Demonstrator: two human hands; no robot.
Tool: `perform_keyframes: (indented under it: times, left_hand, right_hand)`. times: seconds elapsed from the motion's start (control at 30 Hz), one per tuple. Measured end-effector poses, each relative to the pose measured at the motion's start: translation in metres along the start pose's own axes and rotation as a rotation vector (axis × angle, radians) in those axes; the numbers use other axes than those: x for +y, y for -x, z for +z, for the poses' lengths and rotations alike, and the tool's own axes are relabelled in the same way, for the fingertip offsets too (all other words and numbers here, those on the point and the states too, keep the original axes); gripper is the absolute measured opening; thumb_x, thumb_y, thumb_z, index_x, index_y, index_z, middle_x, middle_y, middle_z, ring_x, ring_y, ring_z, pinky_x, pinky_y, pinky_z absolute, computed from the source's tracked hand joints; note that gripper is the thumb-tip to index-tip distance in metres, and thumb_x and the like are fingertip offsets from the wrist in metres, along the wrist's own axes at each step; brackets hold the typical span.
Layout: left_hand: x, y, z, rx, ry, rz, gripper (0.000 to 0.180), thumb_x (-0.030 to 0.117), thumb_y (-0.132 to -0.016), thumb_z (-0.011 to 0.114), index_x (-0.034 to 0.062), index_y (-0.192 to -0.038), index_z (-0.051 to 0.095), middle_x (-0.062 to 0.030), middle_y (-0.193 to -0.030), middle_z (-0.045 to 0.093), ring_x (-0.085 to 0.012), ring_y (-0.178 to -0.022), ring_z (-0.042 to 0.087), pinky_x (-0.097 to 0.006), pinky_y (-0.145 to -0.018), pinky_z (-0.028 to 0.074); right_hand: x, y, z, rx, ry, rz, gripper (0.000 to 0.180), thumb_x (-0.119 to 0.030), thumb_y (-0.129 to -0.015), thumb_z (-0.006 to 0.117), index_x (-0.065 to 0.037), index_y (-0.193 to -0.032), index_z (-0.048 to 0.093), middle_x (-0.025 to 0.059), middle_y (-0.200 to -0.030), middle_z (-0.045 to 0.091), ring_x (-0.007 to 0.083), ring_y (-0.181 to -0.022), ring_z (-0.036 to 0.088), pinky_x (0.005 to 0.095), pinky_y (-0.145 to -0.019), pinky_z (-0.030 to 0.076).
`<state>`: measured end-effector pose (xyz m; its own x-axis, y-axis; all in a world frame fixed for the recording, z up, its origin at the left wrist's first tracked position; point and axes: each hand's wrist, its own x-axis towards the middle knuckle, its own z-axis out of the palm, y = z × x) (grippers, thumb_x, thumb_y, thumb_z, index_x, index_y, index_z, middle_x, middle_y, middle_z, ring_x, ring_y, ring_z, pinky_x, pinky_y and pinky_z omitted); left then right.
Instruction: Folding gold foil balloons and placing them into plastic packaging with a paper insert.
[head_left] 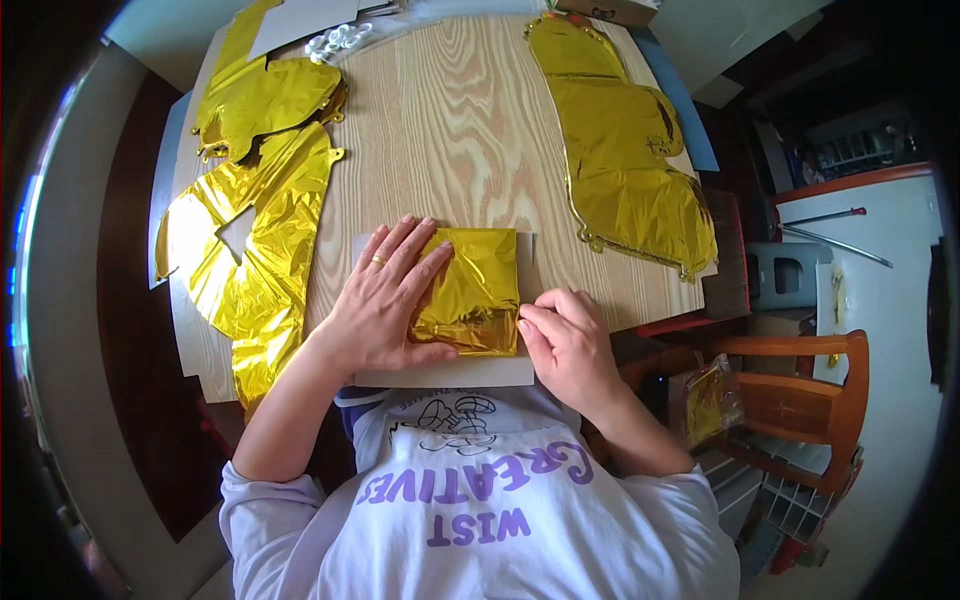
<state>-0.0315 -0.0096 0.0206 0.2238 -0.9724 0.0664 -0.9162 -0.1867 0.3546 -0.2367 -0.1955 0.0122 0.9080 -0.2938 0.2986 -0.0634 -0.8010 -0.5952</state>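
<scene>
A gold foil balloon (470, 275), folded into a flat square, lies on a pale card (450, 374) at the near edge of the table. My left hand (383, 295) rests flat over the foil's left side, its fingers stretched out and a ring on one of them. At the lower right edge of the foil, my right hand (568, 335) is closed in a pinch on the border of the balloon. Its fingertips partly hide that corner.
On the left lie flat gold foil balloons, one with a diamond-shaped hole (275, 220). Another gold foil balloon (625, 150) lies at the right. Small white rings (338, 42) sit at the far edge. A wooden chair (800, 400) stands right of me, holding a clear packet (705, 400).
</scene>
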Motion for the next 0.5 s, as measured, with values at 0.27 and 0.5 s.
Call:
perform_keyframes:
  times: [0.27,0.5]
  left_hand:
    - [0.004,0.005,0.01,0.071,-0.044,-0.009,0.101,0.073,-0.082,0.064,0.0052,-0.153,0.039,-0.0228,-0.158,0.036,-0.0422,-0.15,0.028,-0.056,-0.123,0.018]
    - [0.009,0.006,0.013,0.073,-0.06,-0.017,0.104,0.074,-0.081,0.063,0.0055,-0.155,0.037,-0.0222,-0.159,0.035,-0.0413,-0.15,0.028,-0.056,-0.123,0.017]
  right_hand:
    - [-0.011,-0.01,0.004,0.089,0.136,0.088,0.016,-0.022,-0.084,0.078,-0.009,-0.083,0.069,0.0045,-0.082,0.06,0.0264,-0.078,0.058,0.043,-0.075,0.041]
    - [-0.009,-0.011,0.021,0.098,0.182,0.077,0.014,-0.022,-0.086,0.076,-0.011,-0.082,0.068,0.0029,-0.079,0.061,0.0272,-0.077,0.058,0.0419,-0.074,0.039]
